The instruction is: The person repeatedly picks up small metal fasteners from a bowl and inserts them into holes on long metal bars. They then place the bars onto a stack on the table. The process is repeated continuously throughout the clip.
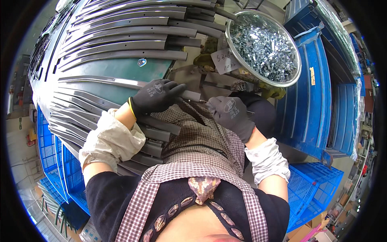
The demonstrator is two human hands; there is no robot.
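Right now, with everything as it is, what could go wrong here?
Several dark strips overhang the green table, so a nudge might knock one off. The gloved left hand grips another strip, with the gloved right hand close to its end; a slip could jab that hand. The round bowl holds many loose metal pieces; a bump might spill some.

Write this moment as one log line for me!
left hand: gripping dark strip; right hand: near strip's end; round basin: holds shiny metal pieces
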